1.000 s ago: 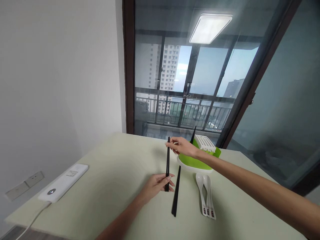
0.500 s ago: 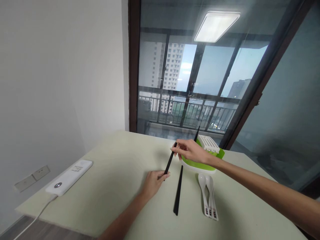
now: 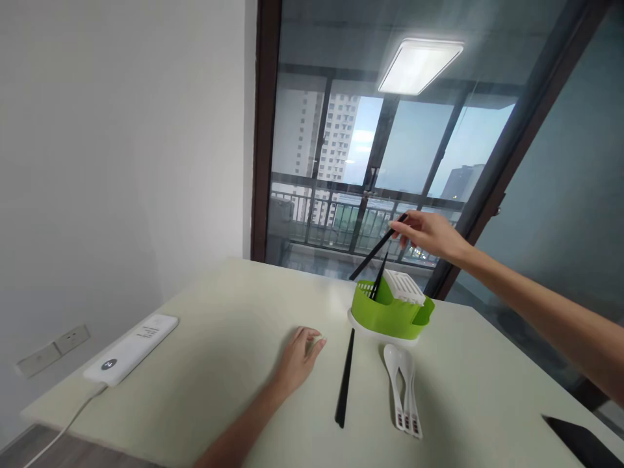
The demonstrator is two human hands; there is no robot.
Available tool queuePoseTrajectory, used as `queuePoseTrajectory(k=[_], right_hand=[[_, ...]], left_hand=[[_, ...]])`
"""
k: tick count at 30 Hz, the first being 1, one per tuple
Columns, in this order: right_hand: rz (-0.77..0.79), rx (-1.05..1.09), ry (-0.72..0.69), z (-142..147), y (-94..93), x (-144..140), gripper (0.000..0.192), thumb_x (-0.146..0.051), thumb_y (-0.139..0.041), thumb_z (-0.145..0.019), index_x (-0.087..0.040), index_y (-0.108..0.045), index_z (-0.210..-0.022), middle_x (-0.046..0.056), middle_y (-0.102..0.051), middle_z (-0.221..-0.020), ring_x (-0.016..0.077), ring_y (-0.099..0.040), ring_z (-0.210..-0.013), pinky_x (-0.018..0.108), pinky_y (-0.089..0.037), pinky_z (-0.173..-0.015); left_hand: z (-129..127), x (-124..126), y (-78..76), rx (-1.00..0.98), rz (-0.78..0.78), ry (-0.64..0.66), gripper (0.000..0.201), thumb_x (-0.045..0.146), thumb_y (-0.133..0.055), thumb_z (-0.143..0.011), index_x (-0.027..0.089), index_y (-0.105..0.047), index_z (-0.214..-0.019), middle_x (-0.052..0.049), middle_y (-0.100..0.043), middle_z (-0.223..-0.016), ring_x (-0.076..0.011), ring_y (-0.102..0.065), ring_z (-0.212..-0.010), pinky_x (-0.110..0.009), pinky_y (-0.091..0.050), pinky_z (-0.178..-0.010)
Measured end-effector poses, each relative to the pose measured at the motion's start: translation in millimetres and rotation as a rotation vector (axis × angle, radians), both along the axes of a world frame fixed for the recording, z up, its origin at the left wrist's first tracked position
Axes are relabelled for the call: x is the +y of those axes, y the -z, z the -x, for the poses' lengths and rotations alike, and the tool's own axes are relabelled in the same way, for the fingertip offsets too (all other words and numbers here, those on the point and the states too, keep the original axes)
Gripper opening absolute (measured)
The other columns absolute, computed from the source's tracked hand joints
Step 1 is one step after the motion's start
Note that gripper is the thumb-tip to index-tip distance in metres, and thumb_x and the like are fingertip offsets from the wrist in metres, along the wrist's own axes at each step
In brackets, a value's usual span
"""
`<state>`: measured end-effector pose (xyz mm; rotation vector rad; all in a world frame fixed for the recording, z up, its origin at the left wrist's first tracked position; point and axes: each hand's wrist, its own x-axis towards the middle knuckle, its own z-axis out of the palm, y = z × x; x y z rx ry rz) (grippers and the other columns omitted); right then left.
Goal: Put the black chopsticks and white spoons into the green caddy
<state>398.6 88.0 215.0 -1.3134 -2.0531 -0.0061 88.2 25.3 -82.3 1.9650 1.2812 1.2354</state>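
Holding one black chopstick (image 3: 377, 247) pinched at its upper end, the right hand (image 3: 429, 234) hangs above the green cutlery holder (image 3: 390, 313), the stick slanting down-left with its tip just over the holder's left rim. Another chopstick (image 3: 377, 283) already stands inside the holder. The left hand (image 3: 298, 354) rests loosely open and empty on the desk (image 3: 219, 364), left of the holder. A third chopstick (image 3: 344, 378) lies in front of the holder, beside two white spoons (image 3: 403, 389). Judged from this, the step is loading; next, the stick needs tipping upright and lowering in.
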Motion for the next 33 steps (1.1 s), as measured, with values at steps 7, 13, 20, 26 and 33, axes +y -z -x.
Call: queuePoseTrajectory(k=[7, 13, 20, 26, 33], right_hand=[[0.165, -0.134, 0.166, -27, 35.9, 47, 0.037, -0.050, -0.051, -0.098, -0.021, -0.063, -0.079, 0.006, -0.079, -0.078, 0.0186, -0.071, -0.058, 0.027, -0.049, -0.058], [0.299, -0.208, 0.184, -17, 87.4, 78, 0.034, -0.047, -0.056, -0.100, -0.018, -0.069, -0.089, 0.005, -0.076, -0.085, 0.0176, -0.072, -0.074, 0.030, -0.056, -0.074], [0.319, -0.279, 0.317, -9, 109.6, 84, 0.035, -0.039, -0.064, -0.098, -0.018, -0.063, -0.126, 0.008, -0.065, -0.124, 0.0216, -0.067, -0.102, 0.043, -0.058, -0.086], [0.145, -0.350, 0.504, 3, 103.1, 65, 0.040, -0.034, -0.046, -0.104, -0.011, -0.051, -0.136, 0.019, -0.073, -0.108, 0.0309, -0.069, -0.101, 0.041, -0.052, -0.079], [0.132, -0.580, 0.286, 46, 95.5, 10, 0.036, -0.030, -0.038, -0.103, -0.020, -0.053, -0.134, 0.018, -0.073, -0.117, 0.0318, -0.071, -0.098, 0.040, -0.045, -0.081]], left_hand=[[0, -1, -2.5, 0.051, -0.035, 0.020, 0.026, 0.043, -0.051, -0.100, 0.022, -0.066, -0.092, -0.006, -0.067, -0.098, -0.0221, -0.065, -0.095, -0.039, -0.052, -0.089], [1, -4, -5.1, 0.071, -0.036, 0.039, 0.027, 0.041, -0.049, -0.101, 0.022, -0.063, -0.086, -0.006, -0.065, -0.096, -0.0211, -0.063, -0.094, -0.036, -0.050, -0.088], [0, -6, -9.1, 0.086, -0.026, 0.052, 0.029, 0.039, -0.049, -0.101, 0.022, -0.061, -0.081, -0.005, -0.064, -0.093, -0.0205, -0.063, -0.092, -0.036, -0.050, -0.087], [0, -6, -10.6, 0.099, -0.018, 0.042, 0.033, 0.042, -0.049, -0.100, 0.022, -0.061, -0.077, -0.005, -0.064, -0.090, -0.0210, -0.063, -0.091, -0.034, -0.049, -0.083], [-1, -6, -10.9, 0.103, -0.016, 0.044, 0.029, 0.038, -0.050, -0.099, 0.022, -0.061, -0.077, -0.005, -0.065, -0.090, -0.0214, -0.063, -0.091, -0.034, -0.049, -0.084]])
